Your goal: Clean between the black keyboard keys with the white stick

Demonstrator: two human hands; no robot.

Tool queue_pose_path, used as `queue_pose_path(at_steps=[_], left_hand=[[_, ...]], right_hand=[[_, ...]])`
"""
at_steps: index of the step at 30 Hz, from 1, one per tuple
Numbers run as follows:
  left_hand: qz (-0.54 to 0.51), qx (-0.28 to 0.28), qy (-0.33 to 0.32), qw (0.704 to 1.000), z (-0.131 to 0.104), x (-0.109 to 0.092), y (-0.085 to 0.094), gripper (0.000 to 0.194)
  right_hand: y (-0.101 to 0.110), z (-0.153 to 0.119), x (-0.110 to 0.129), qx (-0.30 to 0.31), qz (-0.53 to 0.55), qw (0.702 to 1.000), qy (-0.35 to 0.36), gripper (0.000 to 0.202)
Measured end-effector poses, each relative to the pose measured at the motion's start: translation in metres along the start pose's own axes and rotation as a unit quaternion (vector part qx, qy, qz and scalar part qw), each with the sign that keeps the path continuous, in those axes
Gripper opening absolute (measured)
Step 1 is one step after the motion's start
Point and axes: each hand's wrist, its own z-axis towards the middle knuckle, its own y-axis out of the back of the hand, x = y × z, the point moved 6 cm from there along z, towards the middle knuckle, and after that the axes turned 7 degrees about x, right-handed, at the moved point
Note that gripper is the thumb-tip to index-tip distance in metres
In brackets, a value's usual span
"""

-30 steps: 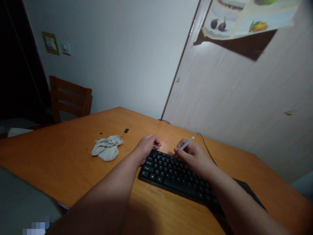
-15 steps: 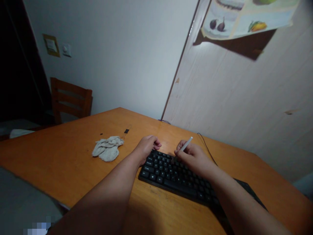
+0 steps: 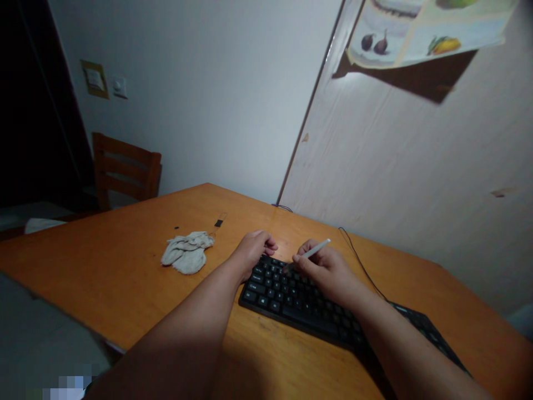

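A black keyboard (image 3: 308,319) lies at a slant on the wooden table. My left hand (image 3: 254,250) is closed at its far left corner, with the fingers curled over the back edge and the palm side against the keyboard's end. Between the thumb and fingers of my right hand (image 3: 327,266) is a slim brush (image 3: 316,248) with a white handle. Its dark bristle end points down to the left and meets the keys in the upper left part of the keyboard. My right forearm covers part of the keyboard's right side.
Left of the keyboard lies a crumpled grey-white cloth (image 3: 187,253). Behind it are a small black tag on a loop (image 3: 219,223) and a tiny dark piece (image 3: 176,228). A black cable (image 3: 362,261) runs behind the keyboard. A wooden chair (image 3: 127,169) stands beyond the table.
The brush tip has moved left across the keys, and its handle now leans lower. My left hand keeps its place on the keyboard; the whole view has shifted slightly.
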Motion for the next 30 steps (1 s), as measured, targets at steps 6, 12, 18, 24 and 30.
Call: queue_pose_path(at_steps=[6, 12, 18, 24, 30], left_hand=[[0.0, 0.002, -0.005, 1.0, 0.002, 0.002, 0.001, 0.015], [0.002, 0.005, -0.005, 1.0, 0.003, 0.003, 0.001, 0.015], [0.001, 0.002, -0.003, 1.0, 0.003, 0.003, 0.002, 0.015], [-0.003, 0.006, 0.0, 1.0, 0.002, 0.002, 0.001, 0.015], [-0.004, 0.005, 0.002, 1.0, 0.001, 0.001, 0.001, 0.015]], right_hand=[[-0.002, 0.0, 0.004, 0.005, -0.045, 0.999, -0.002, 0.018], [-0.001, -0.001, 0.003, 0.004, -0.027, 1.0, -0.001, 0.016], [-0.003, -0.003, 0.009, 0.049, -0.024, 0.998, 0.012, 0.012], [-0.001, -0.008, 0.017, 0.064, -0.037, 0.997, 0.019, 0.01], [-0.003, -0.008, 0.015, 0.07, 0.022, 0.997, 0.012, 0.008]])
